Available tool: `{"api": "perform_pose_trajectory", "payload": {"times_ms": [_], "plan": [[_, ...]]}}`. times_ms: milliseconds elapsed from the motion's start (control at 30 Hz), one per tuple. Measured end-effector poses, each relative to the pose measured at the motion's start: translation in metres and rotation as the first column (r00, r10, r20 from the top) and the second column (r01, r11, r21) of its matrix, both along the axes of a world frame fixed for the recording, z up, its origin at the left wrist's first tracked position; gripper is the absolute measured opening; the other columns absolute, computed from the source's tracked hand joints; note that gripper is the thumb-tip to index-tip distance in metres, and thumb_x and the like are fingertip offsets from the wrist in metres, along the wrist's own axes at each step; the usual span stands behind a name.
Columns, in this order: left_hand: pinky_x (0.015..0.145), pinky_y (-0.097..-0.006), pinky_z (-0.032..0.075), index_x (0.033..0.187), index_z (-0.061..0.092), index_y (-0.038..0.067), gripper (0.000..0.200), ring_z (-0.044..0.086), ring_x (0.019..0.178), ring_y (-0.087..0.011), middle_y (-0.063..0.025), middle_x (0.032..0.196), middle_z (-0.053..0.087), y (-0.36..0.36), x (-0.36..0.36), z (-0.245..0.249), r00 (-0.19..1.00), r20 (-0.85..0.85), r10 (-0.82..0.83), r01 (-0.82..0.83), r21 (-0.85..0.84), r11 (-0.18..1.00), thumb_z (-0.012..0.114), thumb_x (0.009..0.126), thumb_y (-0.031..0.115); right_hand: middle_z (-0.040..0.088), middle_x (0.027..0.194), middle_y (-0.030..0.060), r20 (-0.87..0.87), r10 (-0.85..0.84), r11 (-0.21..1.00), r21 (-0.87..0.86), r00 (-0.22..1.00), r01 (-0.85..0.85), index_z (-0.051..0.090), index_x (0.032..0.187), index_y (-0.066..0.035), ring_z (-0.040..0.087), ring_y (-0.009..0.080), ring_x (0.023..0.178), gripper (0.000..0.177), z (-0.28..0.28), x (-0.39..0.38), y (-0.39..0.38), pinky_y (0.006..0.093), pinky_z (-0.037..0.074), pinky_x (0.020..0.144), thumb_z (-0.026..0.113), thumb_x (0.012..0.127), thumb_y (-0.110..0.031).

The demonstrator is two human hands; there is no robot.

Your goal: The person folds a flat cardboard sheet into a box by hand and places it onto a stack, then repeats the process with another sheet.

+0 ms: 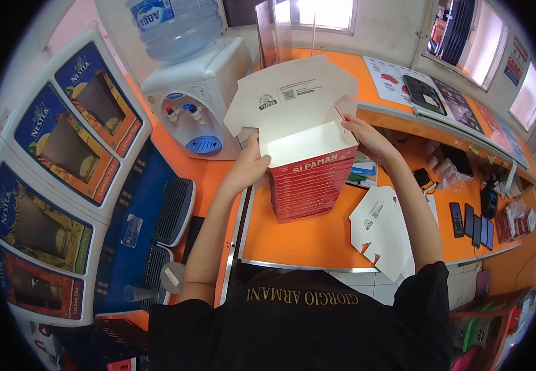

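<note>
A tall stack of red boxes (308, 191) stands on the orange counter. The top box (311, 141) is open, its white inside showing and its printed lid raised at the back. My left hand (247, 167) grips the left side of this box near the front corner. At the right rear corner, my right hand (367, 137) pinches the side edge by the lid's fold. Flat unfolded white box sheets (382, 226) lie to the right of the stack, beneath my right forearm.
A water dispenser (203, 93) stands behind to the left, beside a drink machine (64, 154). Several phones (468, 222) and plastic-wrapped items (512, 222) lie at the right. A raised shelf (391, 117) with posters runs along the back. Plastic cups (138, 294) sit at lower left.
</note>
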State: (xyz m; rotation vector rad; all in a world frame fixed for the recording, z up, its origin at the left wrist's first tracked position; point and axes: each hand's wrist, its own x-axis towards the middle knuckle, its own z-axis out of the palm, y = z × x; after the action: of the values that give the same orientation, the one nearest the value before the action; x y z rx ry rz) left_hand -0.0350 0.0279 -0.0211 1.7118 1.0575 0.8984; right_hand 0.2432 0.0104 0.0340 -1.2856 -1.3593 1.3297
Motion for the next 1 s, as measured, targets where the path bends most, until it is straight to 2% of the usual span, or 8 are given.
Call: {"api": "perform_pose_trajectory", "payload": {"times_ms": [233, 300, 333, 400, 500, 600, 700, 1000], "plan": [[0.094, -0.0384, 0.039, 0.127, 0.028, -0.007, 0.053, 0.052, 0.110, -0.0362, -0.0299, 0.114, 0.051, -0.003, 0.001, 0.005, 0.998, -0.066, -0.024, 0.032, 0.122, 0.992, 0.043, 0.079, 0.010, 0.060, 0.106, 0.0092, 0.150, 0.035, 0.999, 0.014, 0.988, -0.038, 0.041, 0.132, 0.002, 0.057, 0.0131, 0.094, 0.046, -0.006, 0.011, 0.007, 0.0299, 0.047, 0.081, 0.044, 0.092, -0.022], [0.093, -0.0388, 0.040, 0.127, 0.031, -0.005, 0.052, 0.054, 0.107, -0.0362, -0.0290, 0.114, 0.052, -0.002, 0.003, 0.008, 0.994, -0.103, -0.031, 0.041, 0.097, 0.994, 0.044, 0.079, 0.010, 0.061, 0.105, 0.0138, 0.461, 0.049, 0.996, 0.042, 0.886, -0.077, 0.047, 0.127, 0.002, 0.060, 0.0192, 0.097, 0.041, -0.006, 0.014, 0.013, 0.0328, 0.048, 0.079, 0.043, 0.091, -0.019], [0.093, -0.0388, 0.040, 0.127, 0.031, -0.005, 0.052, 0.054, 0.107, -0.0362, -0.0290, 0.114, 0.052, -0.004, 0.005, 0.012, 0.994, -0.106, -0.035, 0.045, 0.093, 0.995, 0.044, 0.079, 0.010, 0.061, 0.105, 0.0138, 0.458, 0.047, 0.997, 0.039, 0.888, -0.073, 0.047, 0.127, 0.002, 0.060, 0.0192, 0.097, 0.041, -0.006, 0.014, 0.017, 0.0328, 0.048, 0.079, 0.043, 0.091, -0.019], [0.092, -0.0398, 0.041, 0.128, 0.033, -0.003, 0.053, 0.055, 0.104, -0.0396, -0.0299, 0.115, 0.052, -0.010, 0.008, 0.023, 0.983, -0.181, 0.005, 0.000, 0.028, 1.000, 0.045, 0.079, 0.012, 0.062, 0.099, 0.0239, 0.753, 0.000, 0.971, 0.157, 0.658, -0.180, 0.054, 0.113, 0.006, 0.061, 0.0284, 0.093, 0.035, -0.005, 0.005, 0.022, 0.0346, 0.046, 0.081, 0.049, 0.088, -0.018], [0.091, -0.0419, 0.042, 0.126, 0.035, -0.008, 0.055, 0.055, 0.102, -0.0423, -0.0325, 0.115, 0.051, -0.011, 0.012, 0.033, 0.948, -0.316, 0.039, 0.012, 0.157, 0.988, 0.047, 0.077, 0.012, 0.059, 0.091, 0.0298, 0.845, -0.199, 0.913, 0.344, 0.496, -0.221, 0.057, 0.100, 0.006, 0.059, 0.0400, 0.090, 0.026, 0.004, -0.013, 0.013, 0.0426, 0.047, 0.078, 0.049, 0.083, -0.011], [0.092, -0.0440, 0.041, 0.125, 0.035, -0.013, 0.059, 0.053, 0.105, -0.0426, -0.0334, 0.116, 0.049, -0.014, 0.014, 0.041, 0.851, -0.511, 0.122, -0.020, 0.201, 0.979, 0.050, 0.074, 0.013, 0.060, 0.089, 0.0283, 0.787, -0.473, 0.812, 0.564, 0.395, -0.151, 0.057, 0.092, 0.004, 0.059, 0.0425, 0.087, 0.018, -0.009, -0.014, 0.022, 0.0481, 0.047, 0.076, 0.047, 0.078, -0.003], [0.093, -0.0433, 0.041, 0.123, 0.036, -0.016, 0.062, 0.053, 0.106, -0.0408, -0.0323, 0.114, 0.051, -0.013, 0.018, 0.038, 0.764, -0.591, 0.259, -0.034, 0.364, 0.931, 0.053, 0.072, 0.013, 0.061, 0.085, 0.0247, 0.846, -0.477, 0.830, 0.523, 0.237, -0.193, 0.058, 0.090, 0.003, 0.060, 0.0405, 0.083, 0.018, -0.014, -0.015, 0.028, 0.0475, 0.049, 0.073, 0.048, 0.076, 0.002], [0.095, -0.0368, 0.041, 0.121, 0.043, -0.016, 0.066, 0.050, 0.111, -0.0392, -0.0307, 0.118, 0.049, -0.012, 0.018, 0.035, 0.690, -0.681, 0.247, 0.007, 0.347, 0.938, 0.061, 0.067, 0.016, 0.056, 0.092, 0.0193, 0.850, -0.471, 0.800, 0.525, 0.238, -0.291, 0.058, 0.085, 0.005, 0.060, 0.0371, 0.082, 0.014, -0.028, -0.008, 0.030, 0.0434, 0.051, 0.073, 0.048, 0.075, 0.005]]}}
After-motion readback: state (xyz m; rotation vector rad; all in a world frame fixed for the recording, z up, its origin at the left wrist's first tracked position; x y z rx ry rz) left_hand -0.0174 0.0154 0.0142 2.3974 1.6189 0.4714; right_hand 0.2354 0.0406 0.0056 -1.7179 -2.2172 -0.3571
